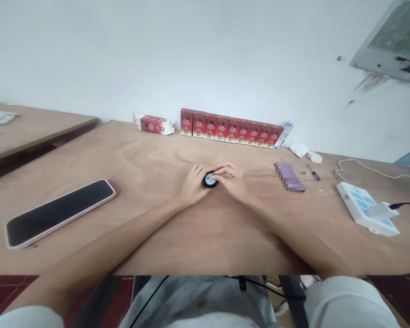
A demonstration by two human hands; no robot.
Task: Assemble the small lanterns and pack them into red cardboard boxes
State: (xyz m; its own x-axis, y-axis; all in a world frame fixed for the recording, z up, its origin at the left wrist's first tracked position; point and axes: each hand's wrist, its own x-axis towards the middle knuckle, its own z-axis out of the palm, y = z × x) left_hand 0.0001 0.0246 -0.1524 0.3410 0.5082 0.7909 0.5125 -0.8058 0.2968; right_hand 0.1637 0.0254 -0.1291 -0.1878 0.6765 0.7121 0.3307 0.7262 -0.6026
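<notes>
A small round black object with a pale, dark-marked face (pixel 209 181) is held between my two hands over the middle of the table. My left hand (pixel 192 184) curls around its left side, with the fingers behind it. From the right, my right hand (pixel 233 180) closes on it, thumb and fingertips resting on its face and edge. The pale face is turned up towards me. Its underside is hidden, and I cannot make out exactly what the object is.
A row of several red boxes (pixel 222 127) stands along the wall, with an opened red box (pixel 154 125) lying to its left. On the table (pixel 150 168) are a phone (pixel 61 211), a purple packet (pixel 289 176), crumpled white paper (pixel 299 149) and a power strip (pixel 358 202) with cables.
</notes>
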